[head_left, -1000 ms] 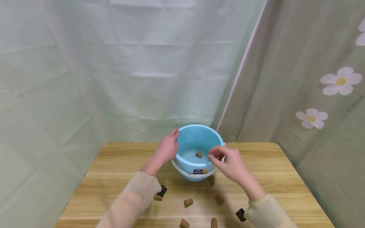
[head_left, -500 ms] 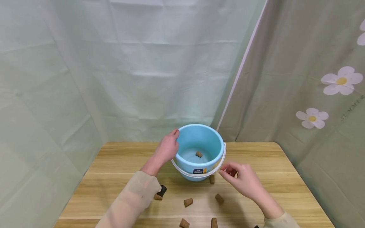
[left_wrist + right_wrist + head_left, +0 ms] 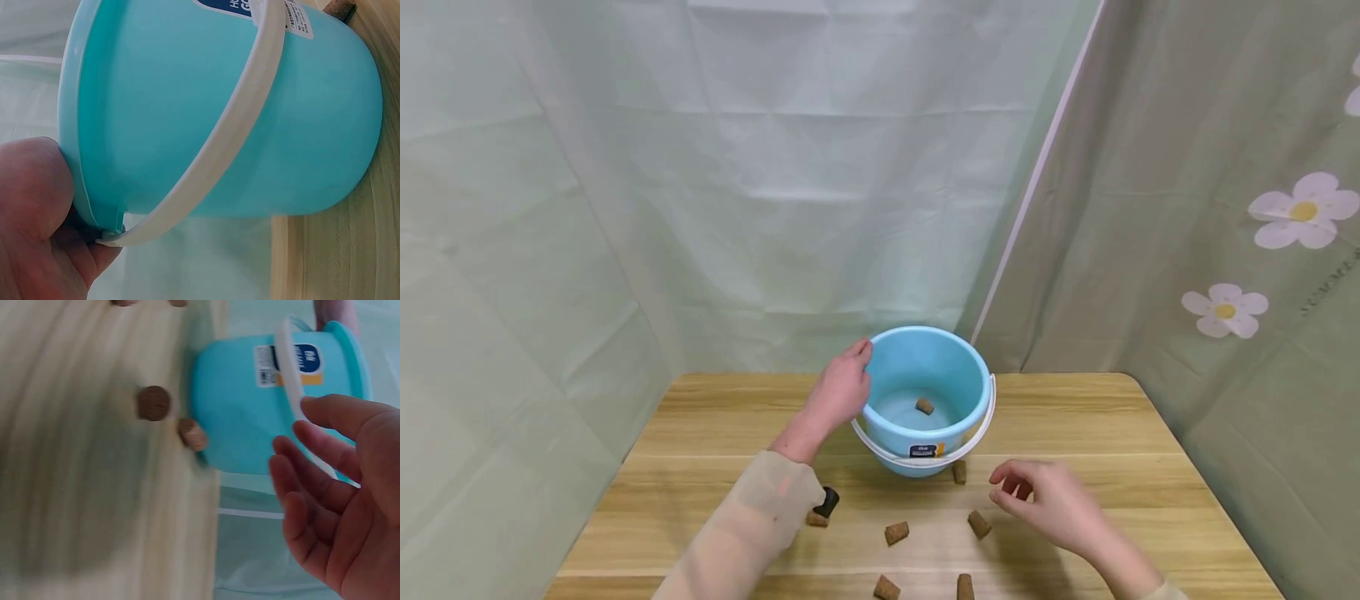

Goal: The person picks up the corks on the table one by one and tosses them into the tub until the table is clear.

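A light blue bucket (image 3: 902, 437) with a white handle (image 3: 234, 115) stands on the wooden table, and one cork (image 3: 924, 406) lies inside it. My left hand (image 3: 838, 387) grips the bucket's left rim, thumb outside in the left wrist view; its other fingers are partly hidden there. Off to the bucket's right, my right hand (image 3: 1051, 504) hovers over the table with loosely bent fingers and holds nothing. Nearest to it is a cork stopper (image 3: 979, 524) lying on the table. Another cork (image 3: 959, 472) touches or nearly touches the bucket's base.
More corks lie toward the front: one in the middle (image 3: 897, 533), two by the near edge, a cork (image 3: 887, 587) and a standing or lying cork (image 3: 965, 587). A cork (image 3: 817, 519) sits by the left sleeve, beside a black wrist-camera piece (image 3: 827, 502). Curtains enclose the table (image 3: 722, 417).
My right hand has drawn back from over the bucket's rim, moving right and toward the near side, lower over the table. The left hand and the bucket have stayed put.
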Tool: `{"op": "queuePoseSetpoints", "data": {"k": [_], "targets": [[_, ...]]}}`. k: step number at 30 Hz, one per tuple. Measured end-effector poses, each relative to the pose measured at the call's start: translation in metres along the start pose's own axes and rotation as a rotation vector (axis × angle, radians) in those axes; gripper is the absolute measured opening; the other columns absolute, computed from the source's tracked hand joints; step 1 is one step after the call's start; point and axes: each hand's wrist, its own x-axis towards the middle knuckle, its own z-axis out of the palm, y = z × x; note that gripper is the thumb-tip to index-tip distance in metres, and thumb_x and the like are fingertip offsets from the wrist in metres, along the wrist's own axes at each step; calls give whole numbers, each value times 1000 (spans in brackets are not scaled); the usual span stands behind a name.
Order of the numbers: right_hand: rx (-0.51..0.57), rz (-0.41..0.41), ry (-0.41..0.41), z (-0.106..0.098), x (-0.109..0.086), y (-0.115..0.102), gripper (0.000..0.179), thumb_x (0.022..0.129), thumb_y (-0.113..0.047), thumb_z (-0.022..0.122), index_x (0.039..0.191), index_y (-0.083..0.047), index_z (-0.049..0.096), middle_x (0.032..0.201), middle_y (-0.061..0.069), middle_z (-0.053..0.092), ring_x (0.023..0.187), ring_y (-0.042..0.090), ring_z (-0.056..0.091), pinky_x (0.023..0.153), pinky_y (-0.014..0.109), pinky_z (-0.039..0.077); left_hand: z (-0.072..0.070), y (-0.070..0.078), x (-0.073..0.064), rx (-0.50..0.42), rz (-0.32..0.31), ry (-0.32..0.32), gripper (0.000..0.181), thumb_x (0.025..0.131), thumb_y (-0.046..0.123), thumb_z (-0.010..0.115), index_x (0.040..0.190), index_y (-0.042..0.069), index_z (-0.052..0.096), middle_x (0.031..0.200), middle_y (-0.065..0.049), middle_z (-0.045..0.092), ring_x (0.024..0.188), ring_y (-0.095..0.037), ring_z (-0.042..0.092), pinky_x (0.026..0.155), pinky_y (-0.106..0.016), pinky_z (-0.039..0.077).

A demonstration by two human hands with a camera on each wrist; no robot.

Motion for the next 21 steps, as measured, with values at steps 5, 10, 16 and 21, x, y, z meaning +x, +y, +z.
{"op": "queuePoseSetpoints", "data": {"k": [5,10,16,21], "targets": [[-12,-10,-92,15,-7,10,15,96,-26,81,108,-17,77,93,-14,72,79,-2,63,67,26,56,0,0,0,-15,-5,-3,51,109,6,44,159,-7,43,168,-20,38,153,-38,39,121,-51,37],[-14,-1,-136,28,-14,15,25,92,-28,85,113,-17,77,104,-6,74,82,4,67,69,27,57,0,0,0,-14,0,3,50,109,5,45,158,-7,44,167,-22,39,153,-38,40,120,-51,37],[-27,7,-125,39,-18,15,34,89,-29,88,118,-16,77,115,-2,73,86,8,67,72,29,57,-1,1,-1,-4,1,-4,50,109,5,47,158,-7,44,168,-21,39,153,-39,40,120,-52,37],[-31,11,-124,43,-19,13,32,88,-29,88,117,-20,77,109,-7,71,84,4,63,69,28,54,-1,1,-2,-12,2,0,50,109,5,47,158,-8,44,167,-22,39,153,-39,40,120,-52,38]]}}
